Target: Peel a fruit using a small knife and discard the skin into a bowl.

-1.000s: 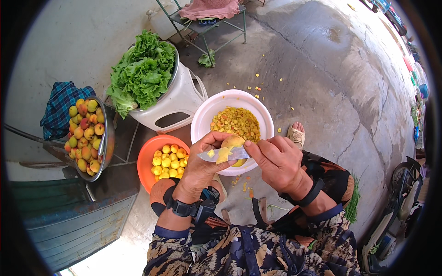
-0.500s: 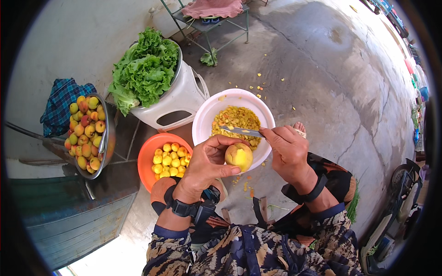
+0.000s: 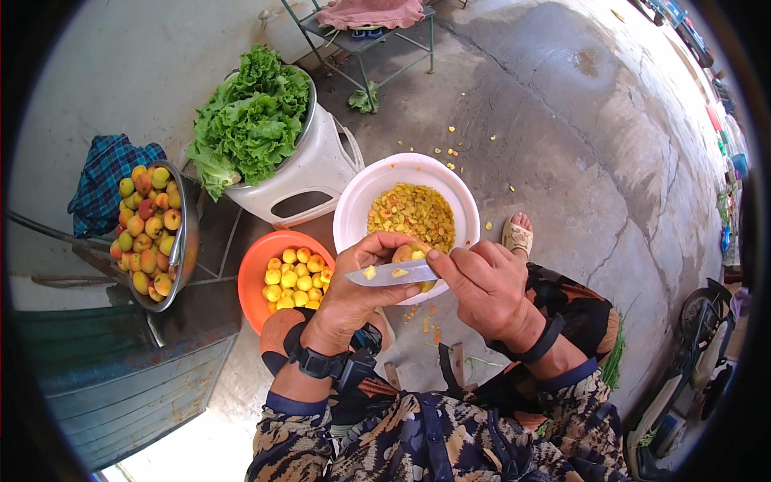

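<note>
Fruit, yellow-orange and partly hidden, sits near the middle of the head view, gripped by the left hand, whose fingers curl round it. The right hand, just right of centre, is closed round a knife; its blade crosses in front of the fruit, pointing left over the left hand, with yellow bits stuck to it. Behind them stands a pale bowl of small yellow-orange pieces. At lower left of centre, an orange basin holds smooth yellow fruits; farther left, a metal bowl carries red-blushed ones. Lettuce fills the upper left, over a white stool. The likeliest mishap is a cut: the blade lies so near the left hand that a slip on moist flesh, or too hard a push, could drive it into the fingers or palm. A loose hold could also drop the fruit, and bits falling off the blade might miss the bowl, as scraps dot the floor beyond it. No brand, label or writing is readable; items at the right edge are too small to tell.
</note>
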{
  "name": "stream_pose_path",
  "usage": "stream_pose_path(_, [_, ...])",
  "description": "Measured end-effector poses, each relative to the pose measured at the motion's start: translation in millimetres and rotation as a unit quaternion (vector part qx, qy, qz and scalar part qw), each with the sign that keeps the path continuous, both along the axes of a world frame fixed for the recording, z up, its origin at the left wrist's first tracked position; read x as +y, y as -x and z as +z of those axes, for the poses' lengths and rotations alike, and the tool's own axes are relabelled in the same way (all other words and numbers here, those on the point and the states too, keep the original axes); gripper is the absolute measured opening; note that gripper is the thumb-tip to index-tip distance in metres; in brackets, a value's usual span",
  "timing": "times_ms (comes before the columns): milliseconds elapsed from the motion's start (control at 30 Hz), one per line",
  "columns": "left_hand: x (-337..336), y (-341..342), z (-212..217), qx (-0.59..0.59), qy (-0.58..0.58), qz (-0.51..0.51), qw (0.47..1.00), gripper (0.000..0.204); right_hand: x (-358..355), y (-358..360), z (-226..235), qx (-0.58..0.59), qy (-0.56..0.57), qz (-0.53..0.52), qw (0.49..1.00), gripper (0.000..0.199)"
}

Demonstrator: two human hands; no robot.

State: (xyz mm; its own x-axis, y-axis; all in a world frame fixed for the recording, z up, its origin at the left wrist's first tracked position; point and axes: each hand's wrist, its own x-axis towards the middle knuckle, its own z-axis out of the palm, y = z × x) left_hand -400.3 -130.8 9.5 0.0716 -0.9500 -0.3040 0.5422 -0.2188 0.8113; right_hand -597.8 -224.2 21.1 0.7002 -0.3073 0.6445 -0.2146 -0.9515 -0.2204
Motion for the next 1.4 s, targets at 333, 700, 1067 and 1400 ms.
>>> stream_pose_path(333, [3.0,-9.3,-5.3,-0.009,0.042,-0.023,0.999,0.064,-19.0,6.9,-14.1,0.003,-0.085,-0.084,0.993,0.039])
stream_pose_path(700, [0.2,-5.0,5.6,-0.082,0.033,-0.046,0.995,0.065,-9.0,0.7,-7.4,-0.009,-0.033,0.019,0.999,0.046])
stream_pose_path(1067, [-1.8,-7.6,-11.5,0.026,0.047,0.033,0.998,0.062,-17.4,1.6,-3.0,-0.063,-0.141,-0.086,0.984,0.034])
stream_pose_path(1400, [-11.3,1.7,-12.5,0.217,0.054,0.070,0.972,0.051,-6.2,-9.1,-1.5,-0.108,-0.186,-0.074,0.974,0.036])
